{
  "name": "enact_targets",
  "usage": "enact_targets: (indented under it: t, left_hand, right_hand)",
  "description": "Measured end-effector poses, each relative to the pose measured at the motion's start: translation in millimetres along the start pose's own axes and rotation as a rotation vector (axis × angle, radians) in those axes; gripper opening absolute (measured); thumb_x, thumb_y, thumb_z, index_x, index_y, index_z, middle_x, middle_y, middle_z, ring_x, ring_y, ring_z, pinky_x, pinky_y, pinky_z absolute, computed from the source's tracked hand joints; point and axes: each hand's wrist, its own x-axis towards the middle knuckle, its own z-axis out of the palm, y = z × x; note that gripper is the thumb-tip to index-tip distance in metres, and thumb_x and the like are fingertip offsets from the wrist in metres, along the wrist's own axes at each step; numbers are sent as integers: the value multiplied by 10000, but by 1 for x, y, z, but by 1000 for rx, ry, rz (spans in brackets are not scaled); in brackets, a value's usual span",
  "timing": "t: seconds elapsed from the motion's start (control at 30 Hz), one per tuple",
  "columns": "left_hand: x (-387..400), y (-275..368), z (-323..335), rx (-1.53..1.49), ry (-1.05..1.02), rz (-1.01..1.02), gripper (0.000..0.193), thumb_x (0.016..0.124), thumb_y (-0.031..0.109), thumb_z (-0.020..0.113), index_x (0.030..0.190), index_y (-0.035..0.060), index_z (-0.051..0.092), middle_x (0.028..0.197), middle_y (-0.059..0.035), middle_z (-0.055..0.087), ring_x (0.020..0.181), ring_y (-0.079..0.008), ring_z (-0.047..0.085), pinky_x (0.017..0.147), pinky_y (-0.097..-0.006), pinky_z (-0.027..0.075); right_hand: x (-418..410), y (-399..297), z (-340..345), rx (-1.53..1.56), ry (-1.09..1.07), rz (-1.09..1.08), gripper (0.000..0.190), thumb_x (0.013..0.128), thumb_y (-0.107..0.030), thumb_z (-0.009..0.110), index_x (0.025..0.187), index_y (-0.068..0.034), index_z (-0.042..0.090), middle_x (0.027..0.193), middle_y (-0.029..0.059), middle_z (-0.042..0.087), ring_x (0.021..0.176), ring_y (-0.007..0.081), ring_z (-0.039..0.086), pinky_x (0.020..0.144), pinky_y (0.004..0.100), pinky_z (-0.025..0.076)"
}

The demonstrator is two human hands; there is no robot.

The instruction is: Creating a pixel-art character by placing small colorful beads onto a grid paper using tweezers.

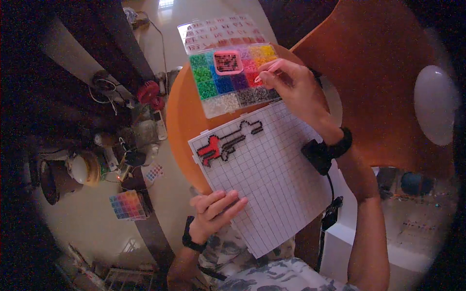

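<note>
My right hand (285, 78) holds pink tweezers (259, 77), their tips over the red beads of a clear compartment box (209, 109). Beads of many colours fill the box, and its lid (225, 32), bearing handwriting, is folded back. A small pink tray (228, 62) with dark beads rests on the box. Below it lies a white gridded pegboard (269, 178), tilted. Near its upper left, black beads outline a long shape (229, 140), filled with red at the left end. My left hand (218, 211) lies with fingers spread on the pegboard's lower left edge.
An orange round table (182, 120) carries the box and part of the board. An orange chair (386, 91) stands at the right. A second bead box (129, 205), a pink fan (149, 94) and cables are on the left. A black device (317, 156) hangs at my right wrist.
</note>
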Motion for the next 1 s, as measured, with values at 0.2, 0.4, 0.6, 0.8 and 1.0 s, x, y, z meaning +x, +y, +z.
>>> enact_targets:
  t: [0.2,0.4,0.6,0.8,1.0]
  left_hand:
    - [1,0,2,24,28,7,494,677,115,723,1125,316,667,1182,83,573,1064,-162,492,879,-306,387]
    - [3,-1,0,43,24,-3,448,701,148,721,1109,324,671,1175,109,579,1072,-132,489,866,-279,373]
    - [-3,-2,3,23,-2,-6,579,654,88,718,1166,348,643,1211,82,555,1067,-185,498,874,-326,415]
    - [-2,0,0,30,-10,-18,594,645,85,719,1168,354,640,1211,84,553,1081,-186,493,885,-323,411]
    - [-3,0,3,58,-10,-4,586,651,87,715,1170,351,642,1223,87,552,1096,-186,484,908,-323,403]
  right_hand:
    - [0,3,1,11,9,-5,114,909,-97,619,920,16,616,1008,94,673,847,123,620,757,259,517]
    - [1,1,2,12,5,9,125,906,-110,629,917,14,615,1002,91,675,830,118,613,746,257,510]
    - [2,8,8,42,85,-72,179,900,-172,640,823,-12,617,784,63,659,727,131,610,667,291,492]
    - [2,6,9,29,69,-84,176,898,-170,640,824,-12,619,789,65,662,736,135,618,670,294,494]
    - [1,4,8,27,75,-77,151,904,-141,630,861,3,614,838,71,665,749,126,615,674,276,500]
